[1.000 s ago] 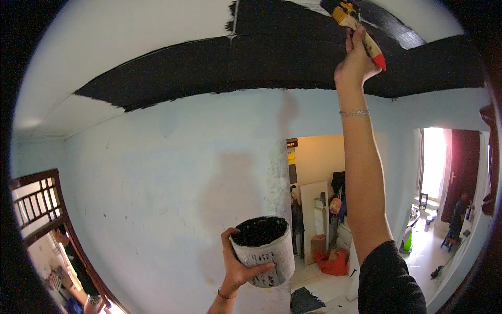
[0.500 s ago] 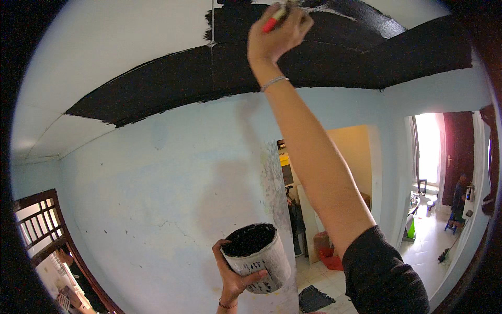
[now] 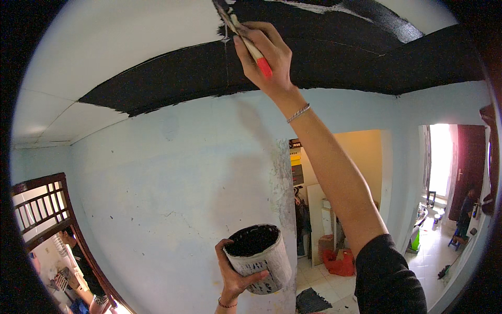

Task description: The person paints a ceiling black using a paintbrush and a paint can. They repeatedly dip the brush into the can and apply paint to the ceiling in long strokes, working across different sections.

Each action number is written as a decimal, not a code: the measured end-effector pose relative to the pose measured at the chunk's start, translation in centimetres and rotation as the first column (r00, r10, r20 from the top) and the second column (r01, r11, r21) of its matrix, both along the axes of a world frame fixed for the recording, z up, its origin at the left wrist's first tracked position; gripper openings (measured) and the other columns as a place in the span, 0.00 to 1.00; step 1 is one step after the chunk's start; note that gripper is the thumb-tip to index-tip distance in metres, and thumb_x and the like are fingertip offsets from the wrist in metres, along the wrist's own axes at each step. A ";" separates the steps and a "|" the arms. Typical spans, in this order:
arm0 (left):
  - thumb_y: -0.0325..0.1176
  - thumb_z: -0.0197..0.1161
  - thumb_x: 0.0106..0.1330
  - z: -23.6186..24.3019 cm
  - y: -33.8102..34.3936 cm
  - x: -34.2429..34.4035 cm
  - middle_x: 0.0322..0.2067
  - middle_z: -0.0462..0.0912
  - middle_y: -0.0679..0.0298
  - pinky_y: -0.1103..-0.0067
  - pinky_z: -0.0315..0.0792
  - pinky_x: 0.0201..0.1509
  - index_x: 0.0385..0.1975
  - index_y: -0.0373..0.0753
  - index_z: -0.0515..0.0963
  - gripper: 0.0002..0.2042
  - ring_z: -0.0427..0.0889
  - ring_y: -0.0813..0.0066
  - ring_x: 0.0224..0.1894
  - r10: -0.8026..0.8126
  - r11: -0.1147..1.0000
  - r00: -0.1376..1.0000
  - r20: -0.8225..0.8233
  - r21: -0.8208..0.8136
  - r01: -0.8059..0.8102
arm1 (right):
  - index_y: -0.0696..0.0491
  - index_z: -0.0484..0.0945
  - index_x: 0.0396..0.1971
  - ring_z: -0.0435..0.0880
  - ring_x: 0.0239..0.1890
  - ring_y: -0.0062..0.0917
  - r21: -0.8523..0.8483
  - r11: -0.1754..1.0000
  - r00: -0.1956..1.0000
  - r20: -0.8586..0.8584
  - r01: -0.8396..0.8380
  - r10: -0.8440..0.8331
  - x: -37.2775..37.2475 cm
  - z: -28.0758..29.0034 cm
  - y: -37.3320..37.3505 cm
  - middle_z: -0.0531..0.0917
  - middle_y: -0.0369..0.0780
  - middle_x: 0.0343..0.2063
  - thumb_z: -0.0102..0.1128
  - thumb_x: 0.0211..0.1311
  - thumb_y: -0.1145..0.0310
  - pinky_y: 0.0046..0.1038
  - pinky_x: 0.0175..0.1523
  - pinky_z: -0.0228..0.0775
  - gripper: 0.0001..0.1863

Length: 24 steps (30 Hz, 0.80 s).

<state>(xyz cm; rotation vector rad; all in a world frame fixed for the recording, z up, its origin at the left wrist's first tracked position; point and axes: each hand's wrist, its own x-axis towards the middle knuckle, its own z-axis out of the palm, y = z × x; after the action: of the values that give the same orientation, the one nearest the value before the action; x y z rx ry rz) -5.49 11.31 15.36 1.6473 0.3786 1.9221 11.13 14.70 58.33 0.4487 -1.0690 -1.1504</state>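
Raised overhead, my right hand (image 3: 266,55) grips a paintbrush (image 3: 254,52) by its pale handle with a red end. Its dark bristles reach the ceiling (image 3: 151,26) where black paint (image 3: 172,73) meets the white surface. Low in the middle, my left hand (image 3: 235,275) is wrapped round a whitish paint bucket (image 3: 269,267), thumb across the front and fingers at the rim. The bucket is tilted a little, and its inside is coated black. Dark drips and marks run down its outer side.
A light blue wall (image 3: 157,199) with small chips stands ahead. Beside it, a doorway shows a red bag (image 3: 339,262) and a dark mat (image 3: 312,301) on the floor. A person (image 3: 467,209) is at the far right doorway. At left is a brown barred window frame (image 3: 44,209).
My right hand has moved left and slightly down with the paintbrush, to the left edge of the black patch. My left hand still holds the paint bucket in nearly the same place.
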 end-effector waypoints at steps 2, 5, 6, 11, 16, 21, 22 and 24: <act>0.40 0.92 0.31 -0.2 0.1 0.1 0.54 0.71 0.53 0.64 0.74 0.62 0.62 0.38 0.55 0.58 0.76 0.59 0.57 0.015 1.000 1.000 -0.017 0.001 -0.015 | 0.56 0.84 0.34 0.88 0.38 0.30 0.035 0.999 0.999 -0.031 0.036 -0.035 0.9 1.3 -0.5 0.87 0.42 0.39 0.71 0.59 0.76 0.28 0.42 0.83 0.05; 0.43 0.92 0.32 -0.6 0.3 0.3 0.54 0.71 0.52 0.64 0.73 0.62 0.61 0.37 0.56 0.58 0.76 0.59 0.58 0.087 0.996 0.995 -0.053 0.036 -0.085 | 0.54 0.84 0.35 0.88 0.38 0.29 0.030 0.997 0.991 -0.113 0.075 -0.071 3.9 2.9 -0.9 0.87 0.40 0.35 0.71 0.60 0.75 0.28 0.43 0.81 0.05; 0.44 0.92 0.32 -0.8 0.3 0.2 0.54 0.71 0.52 0.63 0.73 0.63 0.62 0.36 0.56 0.58 0.76 0.58 0.58 0.099 0.994 0.993 -0.065 0.047 -0.096 | 0.55 0.84 0.35 0.88 0.38 0.29 0.032 0.995 0.979 -0.185 0.097 -0.089 5.2 3.0 -0.8 0.87 0.40 0.35 0.71 0.60 0.74 0.28 0.43 0.81 0.05; 0.43 0.93 0.29 -1.3 -0.8 -0.3 0.56 0.71 0.53 0.62 0.71 0.65 0.63 0.39 0.54 0.61 0.75 0.58 0.60 0.289 0.957 0.929 -0.230 0.086 -0.277 | 0.59 0.83 0.36 0.85 0.37 0.30 0.104 0.994 0.880 -0.469 -0.024 0.070 10.0 1.4 0.3 0.85 0.42 0.37 0.69 0.63 0.73 0.32 0.45 0.79 0.06; 0.40 0.93 0.27 -1.3 -2.3 -0.5 0.57 0.70 0.54 0.62 0.69 0.67 0.64 0.41 0.53 0.62 0.73 0.59 0.61 0.233 0.973 0.946 -0.227 0.053 -0.227 | 0.58 0.80 0.36 0.79 0.37 0.33 0.169 0.986 0.729 -0.675 -0.001 0.116 8.0 2.0 -0.5 0.80 0.41 0.33 0.65 0.65 0.70 0.40 0.41 0.71 0.07; 0.42 0.93 0.26 -1.3 -2.7 -0.4 0.57 0.68 0.54 0.62 0.66 0.68 0.65 0.41 0.53 0.63 0.71 0.59 0.62 0.289 0.956 0.933 -0.216 0.117 -0.269 | 0.55 0.79 0.38 0.80 0.38 0.41 0.185 0.982 0.876 -0.479 0.045 0.051 -0.8 3.5 -1.2 0.79 0.45 0.34 0.64 0.60 0.75 0.42 0.42 0.75 0.07; 0.42 0.93 0.26 -1.3 -2.8 -0.2 0.57 0.68 0.54 0.62 0.66 0.68 0.65 0.41 0.53 0.63 0.71 0.59 0.62 0.297 0.954 0.927 -0.229 0.105 -0.279 | 0.55 0.79 0.38 0.81 0.37 0.41 0.129 0.992 0.926 -0.374 0.001 0.047 -2.6 2.8 -0.9 0.79 0.45 0.34 0.65 0.60 0.75 0.41 0.41 0.76 0.07; 0.42 0.93 0.26 -1.5 -2.8 0.2 0.57 0.68 0.54 0.62 0.67 0.68 0.65 0.41 0.52 0.64 0.71 0.58 0.62 0.240 0.970 0.948 -0.209 0.081 -0.228 | 0.54 0.79 0.37 0.83 0.37 0.41 0.037 0.998 0.983 -0.178 -0.043 0.049 -4.6 1.7 -0.4 0.80 0.45 0.35 0.66 0.58 0.77 0.38 0.39 0.79 0.08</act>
<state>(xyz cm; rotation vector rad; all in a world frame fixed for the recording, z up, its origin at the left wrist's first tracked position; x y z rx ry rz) -5.30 8.50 13.90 1.9309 0.6385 1.9383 6.52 14.30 60.06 0.3862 -0.8799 -1.1460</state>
